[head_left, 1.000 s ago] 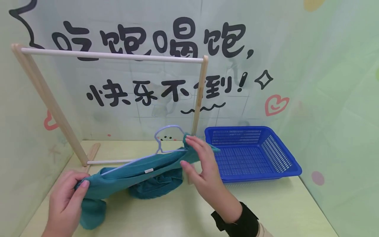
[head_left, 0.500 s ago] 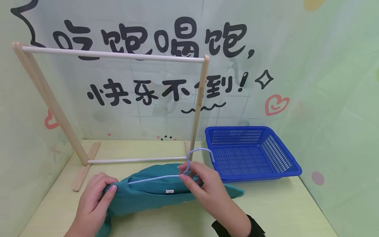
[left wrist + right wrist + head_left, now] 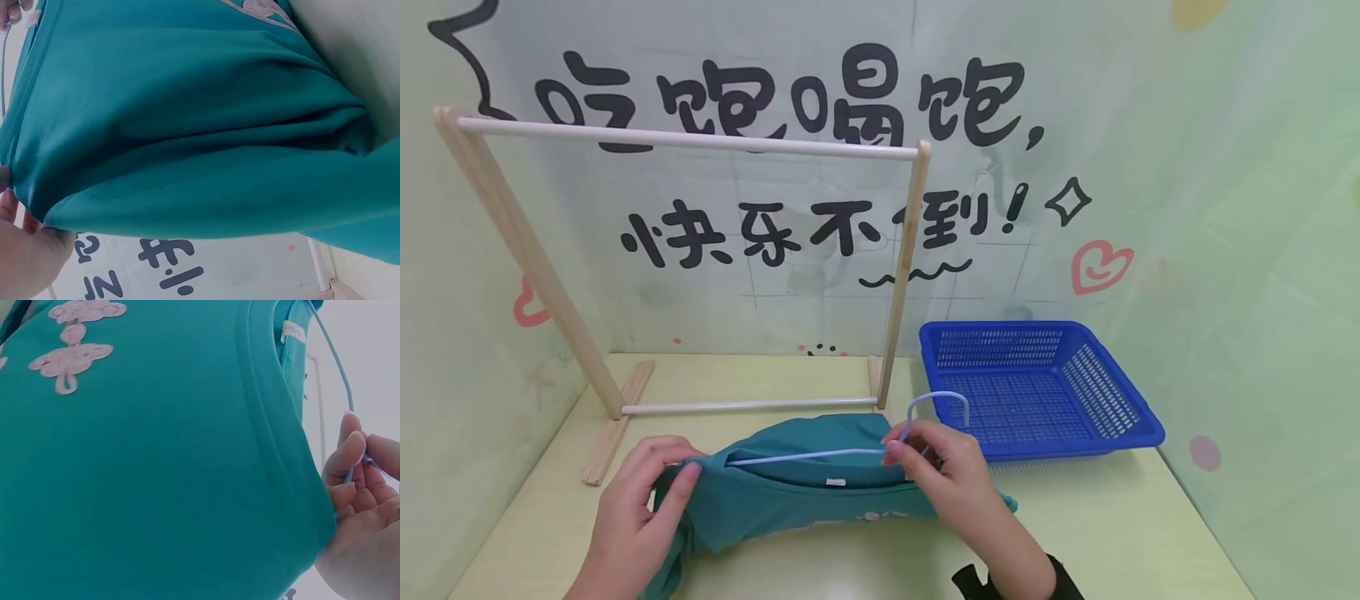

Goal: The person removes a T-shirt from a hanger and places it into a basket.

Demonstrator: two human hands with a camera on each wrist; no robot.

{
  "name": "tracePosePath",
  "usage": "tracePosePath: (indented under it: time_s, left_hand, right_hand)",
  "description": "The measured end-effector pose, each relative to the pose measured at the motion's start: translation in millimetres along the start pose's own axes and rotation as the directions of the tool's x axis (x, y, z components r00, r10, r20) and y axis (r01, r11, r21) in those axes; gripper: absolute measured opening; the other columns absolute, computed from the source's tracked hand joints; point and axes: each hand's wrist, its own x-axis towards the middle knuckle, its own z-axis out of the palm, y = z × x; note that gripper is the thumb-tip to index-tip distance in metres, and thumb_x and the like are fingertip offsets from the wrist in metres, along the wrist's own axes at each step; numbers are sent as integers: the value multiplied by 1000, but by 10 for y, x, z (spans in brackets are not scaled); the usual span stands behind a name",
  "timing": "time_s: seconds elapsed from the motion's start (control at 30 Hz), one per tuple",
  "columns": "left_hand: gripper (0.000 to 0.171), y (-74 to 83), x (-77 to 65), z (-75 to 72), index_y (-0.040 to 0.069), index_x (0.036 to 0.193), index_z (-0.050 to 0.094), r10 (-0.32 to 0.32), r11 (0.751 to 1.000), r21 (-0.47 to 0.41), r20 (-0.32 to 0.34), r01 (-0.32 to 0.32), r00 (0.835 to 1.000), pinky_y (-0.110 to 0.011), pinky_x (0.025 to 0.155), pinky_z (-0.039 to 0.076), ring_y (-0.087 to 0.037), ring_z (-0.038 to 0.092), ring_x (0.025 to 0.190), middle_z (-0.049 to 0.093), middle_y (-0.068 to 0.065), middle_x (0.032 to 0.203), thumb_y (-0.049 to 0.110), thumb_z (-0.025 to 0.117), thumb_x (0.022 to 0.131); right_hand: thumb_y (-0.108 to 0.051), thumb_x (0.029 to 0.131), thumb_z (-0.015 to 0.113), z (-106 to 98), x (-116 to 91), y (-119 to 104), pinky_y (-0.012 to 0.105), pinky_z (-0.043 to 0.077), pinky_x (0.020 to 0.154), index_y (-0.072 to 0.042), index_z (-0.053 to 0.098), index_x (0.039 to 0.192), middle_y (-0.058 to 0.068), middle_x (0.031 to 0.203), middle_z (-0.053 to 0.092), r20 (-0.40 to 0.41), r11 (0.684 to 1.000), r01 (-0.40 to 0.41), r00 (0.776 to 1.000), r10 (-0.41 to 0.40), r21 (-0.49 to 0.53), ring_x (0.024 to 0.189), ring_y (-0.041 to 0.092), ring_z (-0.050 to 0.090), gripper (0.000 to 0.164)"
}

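A teal shirt [image 3: 805,500] with pink flower-shaped trim and a small white neck label hangs between the hands, low over the table. A light blue clothes hanger [image 3: 808,456] lies inside its neckline, with the hook standing up out of it. My left hand [image 3: 643,496] pinches the shirt's shoulder at the left end of the neck opening; the left wrist view shows the cloth draping from the fingers. My right hand [image 3: 943,467] pinches the hanger just below its hook, and in the right wrist view the thumb and fingers close round the wire. The hanger's two ends are hidden.
A wooden rack [image 3: 902,275] with a white top bar [image 3: 700,142] and a lower bar stands behind the shirt. To its right sits a blue plastic basket [image 3: 1127,417] with perforated walls. Printed sheets form the back and side walls round the pale table [image 3: 1112,533].
The shirt and both hands have come down, nearer and to the right. My right hand has gone from the shirt's far shoulder to the hanger's neck, then shifted slightly right with it.
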Motion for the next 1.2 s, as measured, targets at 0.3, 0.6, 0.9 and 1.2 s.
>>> tracePosePath:
  time_s: [0.3,0.6,0.9,1.2]
  left_hand:
    - [11,30,40,5,9,98,68,-150,987,48,-45,152,988,-2,74,44,5,54,87,63,5,97,4,63,89]
    - [12,19,63,-18,9,101,67,-261,962,71,-62,265,963,-1,72,44,8,54,87,62,14,95,14,59,94]
    - [18,25,93,-8,7,104,66,-344,933,82,-73,350,936,1,72,42,9,52,88,62,9,96,20,56,95]
    - [14,7,92,11,6,100,67,-295,952,71,-55,298,954,-1,71,45,7,53,85,61,11,94,15,58,94]
  right_hand:
    - [-5,94,55,-112,-20,97,25,51,56,-7,67,90,6,81,69,-47,997,74,996,-72,34,62,14,59,13]
    - [-8,96,52,-220,-29,139,25,52,61,-4,65,93,5,79,68,-60,999,12,998,-10,41,64,13,57,14]
    - [-5,99,45,-300,-45,173,25,51,60,1,61,98,7,79,66,-95,990,12,996,2,142,62,15,56,18]
    - [-6,100,44,-300,-43,179,26,50,62,3,60,100,9,82,65,-64,985,8,998,3,171,64,15,55,19]
